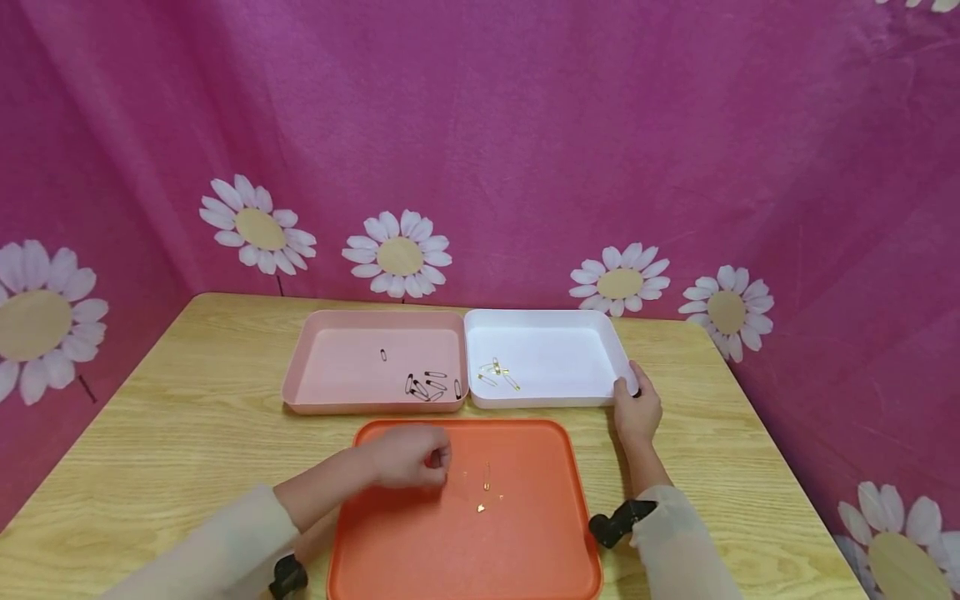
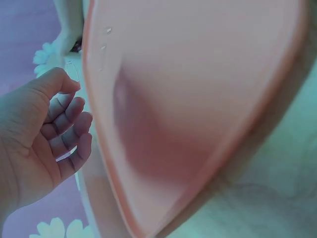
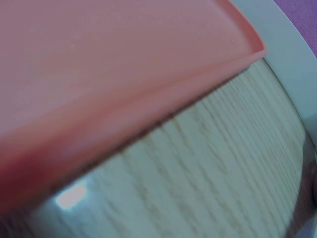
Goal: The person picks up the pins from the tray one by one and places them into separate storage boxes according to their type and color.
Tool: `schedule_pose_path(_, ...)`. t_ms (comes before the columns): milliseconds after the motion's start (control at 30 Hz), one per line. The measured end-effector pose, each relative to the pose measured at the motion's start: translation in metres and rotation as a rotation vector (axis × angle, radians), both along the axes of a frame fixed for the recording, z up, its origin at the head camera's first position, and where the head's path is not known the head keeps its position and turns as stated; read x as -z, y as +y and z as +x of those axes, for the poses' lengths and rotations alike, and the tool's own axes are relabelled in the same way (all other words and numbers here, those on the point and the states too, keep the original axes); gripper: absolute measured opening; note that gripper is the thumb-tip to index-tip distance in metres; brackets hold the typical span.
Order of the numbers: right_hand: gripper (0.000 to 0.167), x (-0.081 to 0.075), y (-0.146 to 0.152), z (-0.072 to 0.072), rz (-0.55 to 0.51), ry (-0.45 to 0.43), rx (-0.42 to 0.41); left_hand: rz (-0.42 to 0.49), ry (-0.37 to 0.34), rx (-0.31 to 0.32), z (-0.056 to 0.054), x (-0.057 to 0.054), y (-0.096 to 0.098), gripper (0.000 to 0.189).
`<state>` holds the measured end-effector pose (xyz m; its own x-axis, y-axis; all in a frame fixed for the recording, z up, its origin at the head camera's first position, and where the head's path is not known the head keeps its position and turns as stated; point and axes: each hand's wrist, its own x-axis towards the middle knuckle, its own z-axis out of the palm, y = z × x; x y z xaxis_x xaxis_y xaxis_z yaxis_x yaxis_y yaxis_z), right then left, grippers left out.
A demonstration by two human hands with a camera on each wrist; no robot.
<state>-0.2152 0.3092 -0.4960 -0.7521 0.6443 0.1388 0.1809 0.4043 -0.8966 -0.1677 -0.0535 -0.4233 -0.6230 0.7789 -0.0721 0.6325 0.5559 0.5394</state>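
My left hand (image 1: pixel 412 457) is over the orange tray (image 1: pixel 465 558). In the left wrist view its thumb and index finger pinch a safety pin (image 2: pixel 73 71), seen only as a thin outline. A gold safety pin (image 1: pixel 487 477) and a few small gold pieces (image 1: pixel 481 507) lie on the tray, right of that hand. My right hand (image 1: pixel 639 410) grips the front right corner of the white tray (image 1: pixel 555 401), thumb at the rim. Several gold safety pins (image 1: pixel 512 381) lie in the white tray's left part. In the right wrist view that hand is nearly out of frame.
A pink tray (image 1: pixel 337 408) holding several black safety pins (image 1: pixel 418 388) stands against the white tray's left side. All three trays are on a wooden table (image 1: pixel 720 467). Behind hangs a magenta cloth (image 1: pixel 480 150) with daisies.
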Motion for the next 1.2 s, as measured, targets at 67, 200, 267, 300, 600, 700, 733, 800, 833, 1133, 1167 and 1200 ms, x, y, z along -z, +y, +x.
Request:
schedule_pose_path(67, 0.045, 0.000, 0.000, 0.000, 0.002, -0.003, 0.003, 0.004, 0.028, -0.008, -0.003, -0.004, -0.001, 0.012)
schedule_pose_path(200, 0.045, 0.000, -0.001, 0.000, -0.001, -0.002, 0.008, -0.003, 0.093, -0.025, -0.009, -0.011, -0.002, 0.009)
schedule_pose_path(267, 0.045, 0.000, -0.001, 0.000, 0.000, -0.001, 0.008, -0.001, 0.105, -0.034, -0.011, -0.014, -0.002, 0.007)
schedule_pose_path(300, 0.045, 0.000, -0.001, 0.000, 0.001, -0.002, 0.007, -0.002, 0.107, -0.039, -0.011, -0.016, -0.002, 0.007)
schedule_pose_path(600, 0.045, 0.001, 0.001, -0.002, 0.003, -0.004, 0.000, 0.039, 0.074, -0.088, -0.018, -0.026, -0.002, 0.007)
schedule_pose_path(700, 0.045, 0.001, 0.001, -0.001, 0.007, -0.001, 0.002, 0.075, 0.065, -0.095, -0.020, -0.029, -0.001, 0.006)
schedule_pose_path(733, 0.045, 0.000, 0.001, -0.001, 0.009, 0.000, 0.004, 0.088, 0.065, -0.095, -0.020, -0.030, 0.000, 0.006)
schedule_pose_path(800, 0.045, 0.000, 0.000, 0.000, 0.012, 0.001, 0.007, 0.110, 0.054, -0.106, -0.022, -0.032, 0.001, 0.005)
schedule_pose_path(833, 0.045, 0.000, 0.000, 0.000, 0.012, 0.000, 0.008, 0.122, 0.054, -0.108, -0.024, -0.032, 0.002, 0.005)
schedule_pose_path(1133, 0.045, -0.002, -0.001, 0.001, 0.006, 0.006, 0.004, 0.202, -0.029, -0.148, -0.036, -0.032, 0.009, 0.007)
schedule_pose_path(1167, 0.045, -0.002, -0.001, 0.001, 0.006, 0.005, 0.003, 0.207, -0.036, -0.154, -0.038, -0.031, 0.010, 0.006)
schedule_pose_path(1200, 0.045, -0.002, -0.001, 0.002, 0.007, 0.005, 0.002, 0.212, -0.043, -0.159, -0.039, -0.030, 0.011, 0.006)
